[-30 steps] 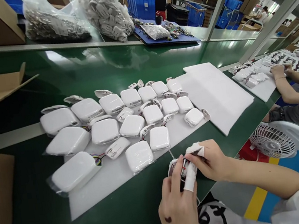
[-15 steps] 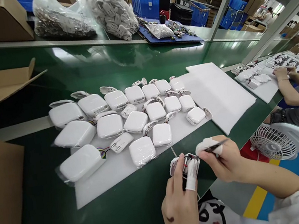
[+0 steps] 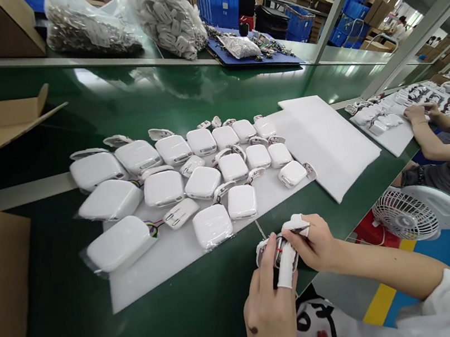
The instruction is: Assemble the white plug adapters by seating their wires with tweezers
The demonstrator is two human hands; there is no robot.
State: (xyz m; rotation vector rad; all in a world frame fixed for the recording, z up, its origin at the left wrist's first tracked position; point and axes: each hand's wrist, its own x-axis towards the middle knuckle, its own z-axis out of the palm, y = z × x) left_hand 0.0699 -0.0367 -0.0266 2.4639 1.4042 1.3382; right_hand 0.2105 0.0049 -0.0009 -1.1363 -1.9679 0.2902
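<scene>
My left hand (image 3: 268,305) is closed around a small open white plastic housing (image 3: 260,249) near the table's front edge. Thin wires, one of them red, show inside it between my fingers. A white finger cot covers one finger of that hand. My right hand (image 3: 316,242) pinches dark tweezers (image 3: 300,229) at the housing's right side; their tips are hidden by my fingers. White cots also cover fingertips there. Beyond the housing, several rounded white units (image 3: 212,226) stand in rows, some with small covers on coloured wires, on a white foam sheet (image 3: 141,285).
A second white foam sheet (image 3: 331,141) lies to the right. Cardboard boxes (image 3: 4,303) stand at the left. Bags of parts (image 3: 166,19) and a blue board (image 3: 260,62) sit at the back. A white fan (image 3: 410,217) and a co-worker's arms (image 3: 435,137) are on the right.
My right hand has moved left and closer to the housing, and the tweezers have turned so less of them shows. My left hand keeps its hold. The view has shifted slightly.
</scene>
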